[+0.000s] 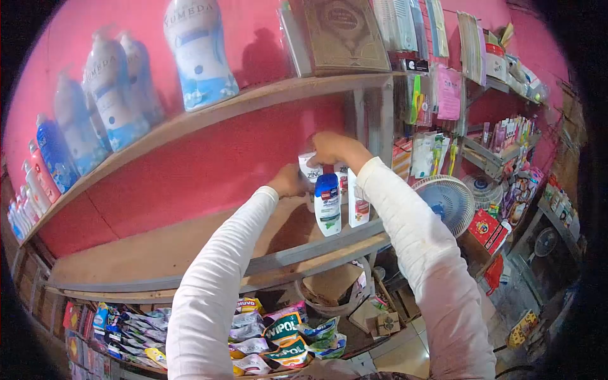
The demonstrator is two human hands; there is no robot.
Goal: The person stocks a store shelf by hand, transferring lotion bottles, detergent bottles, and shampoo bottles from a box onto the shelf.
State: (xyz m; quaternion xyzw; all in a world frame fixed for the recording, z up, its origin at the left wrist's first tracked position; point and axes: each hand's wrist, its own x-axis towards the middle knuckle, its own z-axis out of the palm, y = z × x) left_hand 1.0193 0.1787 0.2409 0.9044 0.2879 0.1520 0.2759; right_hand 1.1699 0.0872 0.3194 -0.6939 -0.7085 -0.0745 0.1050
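Note:
Both hands reach to the right end of the middle wooden shelf. A white bottle marked ZINC stands between them. My left hand is closed around its left side, and my right hand has its fingers closed on its upper part. In front stands a white bottle with a blue cap, upright near the shelf edge. Just right of it is a white and red bottle, partly behind my right sleeve. Another ZINC bottle shows behind them.
Large pump bottles line the upper shelf, with a brown book at its right end. Colourful packets lie below. A white fan stands at right. A wooden post rises beside my right hand.

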